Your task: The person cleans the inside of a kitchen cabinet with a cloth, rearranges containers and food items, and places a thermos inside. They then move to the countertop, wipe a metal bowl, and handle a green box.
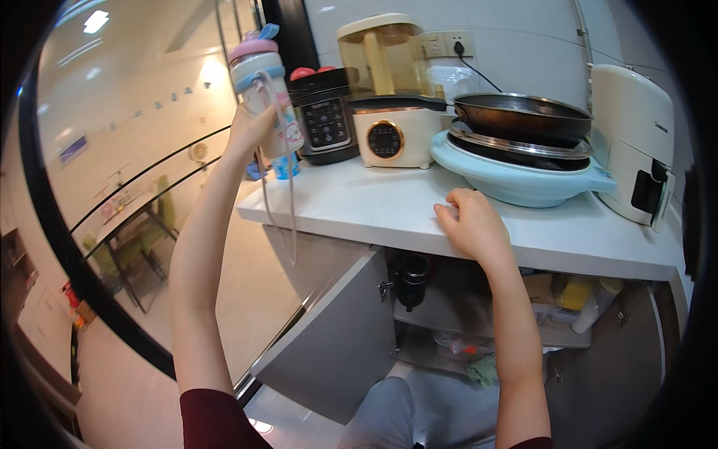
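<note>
My left hand [253,124] grips a large water bottle [268,84] with a pink and blue lid and a cord strap, held upright at the left end of the white countertop [364,207]. The strap hangs down in front of the counter's edge. My right hand [471,219] is over the front of the countertop, fingers loosely curled, with no object visible in it. Behind it stands a light blue electric pan [521,182], with a glass lid [521,147] and a dark frying pan [521,115] stacked on it.
A black electric pressure cooker [325,120], a cream appliance [392,137] and a white air fryer [631,140] line the counter's back. Below, a grey cabinet door [336,337] stands open, showing a black flask-like vessel [414,278] and stored items. A black-framed glass partition is at left.
</note>
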{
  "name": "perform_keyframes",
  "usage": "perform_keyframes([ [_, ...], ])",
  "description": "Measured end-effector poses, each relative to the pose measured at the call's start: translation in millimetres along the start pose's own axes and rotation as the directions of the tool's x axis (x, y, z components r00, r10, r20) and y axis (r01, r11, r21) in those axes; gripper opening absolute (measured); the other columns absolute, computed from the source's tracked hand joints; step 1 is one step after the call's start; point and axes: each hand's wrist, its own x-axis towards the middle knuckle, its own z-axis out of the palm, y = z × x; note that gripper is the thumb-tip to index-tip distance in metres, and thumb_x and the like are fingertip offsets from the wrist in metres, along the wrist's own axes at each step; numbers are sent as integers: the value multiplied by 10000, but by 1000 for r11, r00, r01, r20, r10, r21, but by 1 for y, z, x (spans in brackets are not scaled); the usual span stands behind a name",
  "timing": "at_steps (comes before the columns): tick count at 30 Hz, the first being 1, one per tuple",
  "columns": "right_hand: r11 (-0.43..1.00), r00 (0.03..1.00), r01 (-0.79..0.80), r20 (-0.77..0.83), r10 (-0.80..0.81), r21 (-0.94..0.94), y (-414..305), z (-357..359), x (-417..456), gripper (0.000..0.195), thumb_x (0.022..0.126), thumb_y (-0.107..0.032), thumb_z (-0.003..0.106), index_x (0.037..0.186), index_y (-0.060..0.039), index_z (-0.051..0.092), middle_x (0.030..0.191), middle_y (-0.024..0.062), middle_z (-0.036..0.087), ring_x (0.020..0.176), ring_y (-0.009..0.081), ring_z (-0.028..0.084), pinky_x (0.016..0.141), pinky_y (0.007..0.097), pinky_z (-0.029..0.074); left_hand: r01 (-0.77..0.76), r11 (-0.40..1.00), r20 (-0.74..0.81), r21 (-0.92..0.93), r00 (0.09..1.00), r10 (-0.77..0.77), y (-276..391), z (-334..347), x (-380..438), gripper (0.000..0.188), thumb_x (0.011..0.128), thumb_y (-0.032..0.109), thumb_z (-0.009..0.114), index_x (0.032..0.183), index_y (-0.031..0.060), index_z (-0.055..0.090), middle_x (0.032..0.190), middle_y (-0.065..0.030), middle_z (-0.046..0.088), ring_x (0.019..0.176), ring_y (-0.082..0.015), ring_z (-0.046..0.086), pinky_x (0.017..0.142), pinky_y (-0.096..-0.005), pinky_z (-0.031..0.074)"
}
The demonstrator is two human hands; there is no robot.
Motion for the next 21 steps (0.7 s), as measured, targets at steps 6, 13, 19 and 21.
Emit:
perform_keyframes([
  [6,995,995,100,-24,-100,-1,7,-1,-6,382,860,-328,564,923,44,623,919,200,634,953,341,570,849,422,458,119,993,92,8,989,-119,118,-45,-54,751,737,460,680,1294,36,409,1194,-124,541,1114,-239,542,926,-436,447],
  [13,982,984,174,28,-177,80,14,-2,-6,418,877,-367,540,898,42,626,937,221,637,952,364,575,835,444,461,-106,991,16,-83,994,108,209,-52,-94,766,714,532,686,1199,-27,488,1042,-131,573,1012,-232,600,878,-411,498],
  [19,947,980,191,12,-201,257,35,-21,-4,401,896,-350,526,958,37,612,959,238,633,971,378,575,833,444,463,-86,892,76,-444,988,134,192,32,-175,739,750,501,663,1252,-3,464,1155,-150,563,1061,-226,597,896,-380,502],
  [21,726,925,380,-213,-316,573,48,-27,-18,366,917,-315,505,1016,27,590,967,231,628,951,374,588,827,416,462,-55,847,-4,-528,998,62,165,75,-229,860,698,447,716,1337,-20,378,1230,-161,531,1095,-249,577,906,-361,496],
])
